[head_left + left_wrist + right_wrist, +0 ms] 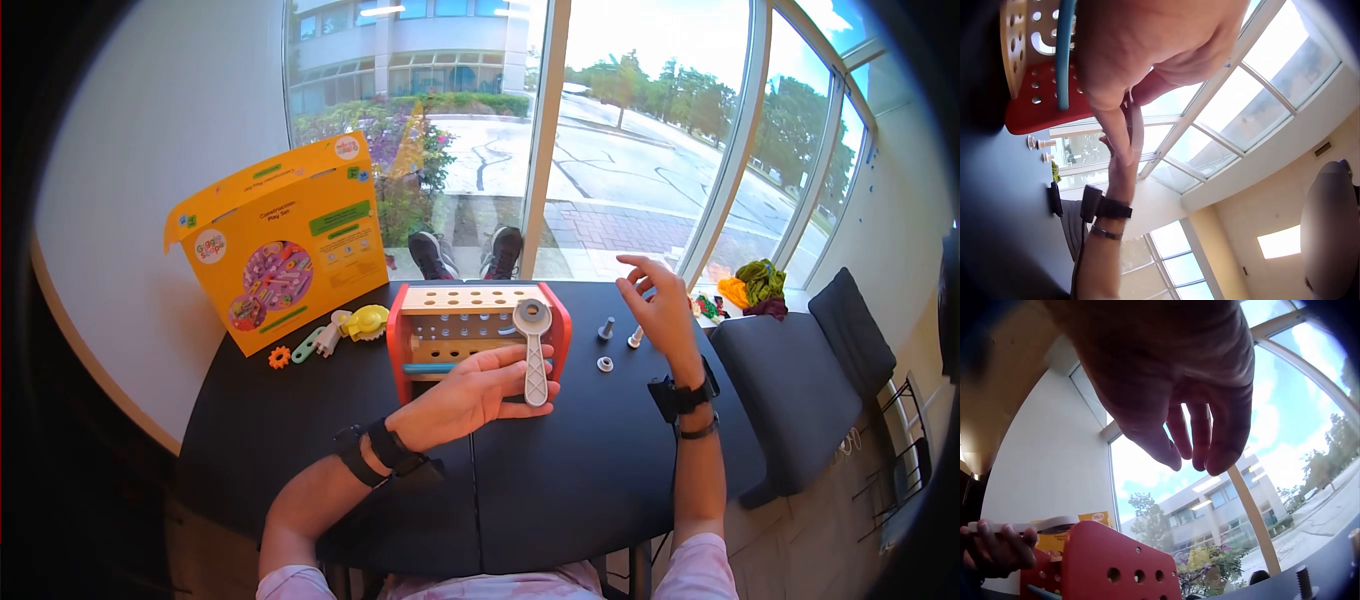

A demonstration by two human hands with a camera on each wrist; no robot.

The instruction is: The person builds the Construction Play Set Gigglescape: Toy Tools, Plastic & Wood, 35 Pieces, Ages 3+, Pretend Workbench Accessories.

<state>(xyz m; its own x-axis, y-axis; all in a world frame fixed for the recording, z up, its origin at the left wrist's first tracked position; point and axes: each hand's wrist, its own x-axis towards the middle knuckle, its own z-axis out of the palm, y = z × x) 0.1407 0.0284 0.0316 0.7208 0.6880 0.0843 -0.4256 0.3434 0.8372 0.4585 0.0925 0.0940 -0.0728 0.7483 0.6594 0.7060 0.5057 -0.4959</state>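
Observation:
My left hand [462, 402] holds a grey toy wrench [536, 368] by its handle, ring end up, in front of a toy workbench [563, 345]. The workbench has red sides, a pierced wooden top and a blue bar. In the right wrist view the wrench [1054, 524] lies across the left fingers beside the red side panel. My right hand [660, 315] is raised over the table's right part, fingers loosely bent, holding nothing. Near it a grey bolt [606, 328] stands upright, with a light nut [604, 365] in front and a pale bolt [635, 340] to its right.
Behind the table's left side stands a yellow play set box [345, 225]. An orange gear [279, 357], a teal strip [307, 347], a grey piece [329, 338] and a yellow piece [368, 321] lie before it. A dark padded chair [785, 390] is at the right.

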